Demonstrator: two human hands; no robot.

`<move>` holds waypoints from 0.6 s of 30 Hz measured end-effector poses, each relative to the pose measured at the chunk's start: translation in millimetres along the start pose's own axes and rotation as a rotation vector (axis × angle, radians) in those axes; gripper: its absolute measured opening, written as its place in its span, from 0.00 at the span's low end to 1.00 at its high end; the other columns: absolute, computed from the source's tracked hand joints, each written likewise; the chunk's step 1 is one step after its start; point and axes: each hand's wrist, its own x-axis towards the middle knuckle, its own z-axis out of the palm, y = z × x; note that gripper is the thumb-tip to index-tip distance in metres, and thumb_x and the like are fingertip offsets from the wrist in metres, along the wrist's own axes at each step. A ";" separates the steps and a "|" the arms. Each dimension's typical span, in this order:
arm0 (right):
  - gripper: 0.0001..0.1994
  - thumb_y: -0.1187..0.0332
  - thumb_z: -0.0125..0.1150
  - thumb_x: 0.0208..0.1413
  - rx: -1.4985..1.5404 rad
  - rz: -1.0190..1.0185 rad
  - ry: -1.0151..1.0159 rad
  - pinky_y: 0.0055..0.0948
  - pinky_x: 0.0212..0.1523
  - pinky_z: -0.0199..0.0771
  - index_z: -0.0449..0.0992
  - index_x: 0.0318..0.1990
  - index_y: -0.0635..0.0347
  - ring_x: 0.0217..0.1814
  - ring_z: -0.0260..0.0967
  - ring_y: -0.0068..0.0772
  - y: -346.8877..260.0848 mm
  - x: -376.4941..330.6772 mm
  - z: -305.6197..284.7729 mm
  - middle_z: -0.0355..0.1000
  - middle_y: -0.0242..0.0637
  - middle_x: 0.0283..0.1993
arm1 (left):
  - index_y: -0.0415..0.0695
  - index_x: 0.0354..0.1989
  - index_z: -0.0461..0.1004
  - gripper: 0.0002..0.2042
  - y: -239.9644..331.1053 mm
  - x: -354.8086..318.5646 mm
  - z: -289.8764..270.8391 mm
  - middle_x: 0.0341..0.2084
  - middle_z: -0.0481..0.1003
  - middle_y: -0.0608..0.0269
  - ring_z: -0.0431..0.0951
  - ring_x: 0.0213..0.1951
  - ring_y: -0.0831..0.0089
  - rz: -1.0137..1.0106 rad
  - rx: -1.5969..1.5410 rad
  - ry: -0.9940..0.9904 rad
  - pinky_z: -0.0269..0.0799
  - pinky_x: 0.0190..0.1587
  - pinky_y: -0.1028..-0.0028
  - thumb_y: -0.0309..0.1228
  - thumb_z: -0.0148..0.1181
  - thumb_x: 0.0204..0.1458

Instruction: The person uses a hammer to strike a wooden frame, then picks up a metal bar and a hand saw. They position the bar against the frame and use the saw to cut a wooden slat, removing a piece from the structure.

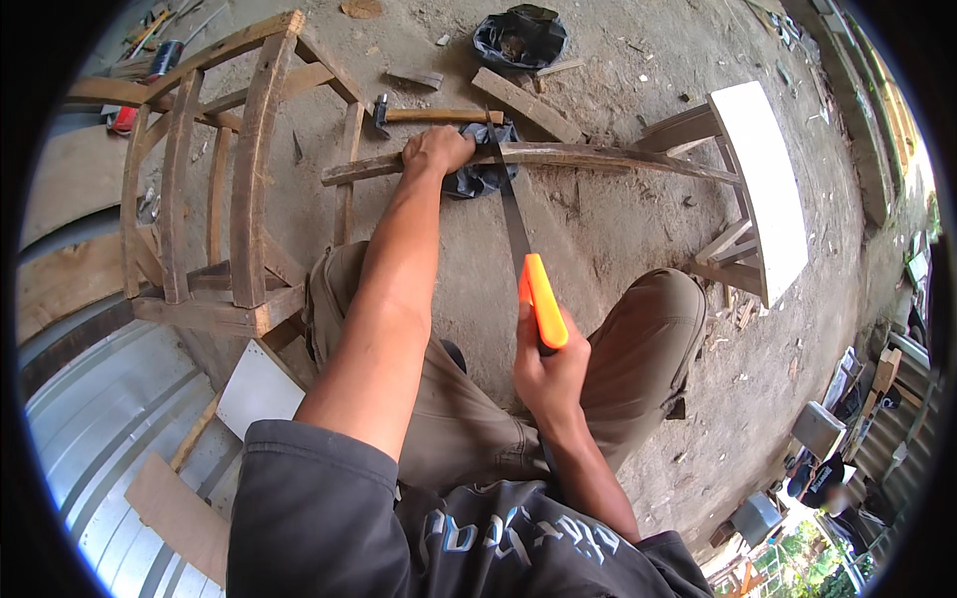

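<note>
A long strip of wood [588, 155] lies across in front of me, its left part over a rail of a wooden frame and its right end at a white-topped stool. My left hand [439, 149] is closed round the strip near its left end. In my right hand [551, 369] is the orange handle of a handsaw [513, 214]. The saw's dark blade reaches away from me and crosses the strip just right of my left hand. Fingers of the right hand are partly hidden by the handle.
The wooden frame [249, 179] stands at left, the white-topped stool [763, 189] at right. Beyond the strip lie a hammer [439, 116], a short plank [528, 105] and a black plastic bag [520, 38]. Metal sheeting [100, 429] is at lower left.
</note>
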 end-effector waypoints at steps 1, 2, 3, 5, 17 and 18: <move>0.08 0.72 0.61 0.59 0.003 -0.019 0.016 0.27 0.23 0.68 0.73 0.31 0.68 0.20 0.68 0.20 -1.9 -5.2 -3.9 0.69 0.41 0.18 | 0.38 0.48 0.78 0.27 0.6 -2.4 -1.0 0.50 0.74 0.42 0.74 0.55 0.49 0.006 -0.003 0.001 0.67 0.58 0.56 0.49 0.45 0.56; 0.08 0.71 0.61 0.59 0.014 -0.043 0.031 0.27 0.23 0.68 0.73 0.31 0.68 0.20 0.68 0.20 -2.1 -13.0 -9.0 0.69 0.41 0.18 | 0.38 0.48 0.78 0.27 1.2 -1.7 -2.8 0.51 0.74 0.42 0.74 0.55 0.49 -0.006 -0.006 0.016 0.68 0.58 0.56 0.49 0.45 0.56; 0.09 0.71 0.60 0.60 0.026 -0.068 0.045 0.27 0.23 0.68 0.73 0.31 0.68 0.20 0.68 0.20 -1.3 -16.8 -11.3 0.69 0.41 0.18 | 0.38 0.48 0.78 0.26 3.7 -0.7 -4.1 0.51 0.74 0.42 0.74 0.55 0.49 -0.019 -0.008 0.032 0.68 0.58 0.56 0.49 0.45 0.56; 0.09 0.71 0.60 0.60 -0.042 -0.066 0.045 0.30 0.23 0.66 0.73 0.31 0.68 0.20 0.67 0.20 19.5 11.6 7.7 0.66 0.41 0.16 | 0.38 0.49 0.78 0.26 5.6 -1.0 -3.1 0.51 0.74 0.42 0.74 0.56 0.49 -0.035 -0.020 0.016 0.68 0.58 0.56 0.48 0.46 0.56; 0.07 0.72 0.61 0.59 -0.010 -0.005 0.003 0.28 0.23 0.67 0.74 0.33 0.69 0.20 0.66 0.21 3.5 8.5 0.6 0.70 0.40 0.19 | 0.39 0.49 0.78 0.27 0.1 -2.6 -1.7 0.52 0.74 0.42 0.73 0.56 0.49 0.011 0.009 -0.018 0.67 0.59 0.56 0.50 0.44 0.57; 0.08 0.72 0.61 0.59 -0.006 -0.017 0.007 0.28 0.23 0.66 0.74 0.33 0.69 0.19 0.66 0.21 0.0 -5.1 -7.1 0.69 0.40 0.19 | 0.39 0.49 0.78 0.27 1.4 -2.3 -1.3 0.52 0.74 0.43 0.73 0.56 0.49 -0.002 0.018 -0.008 0.67 0.59 0.56 0.50 0.44 0.57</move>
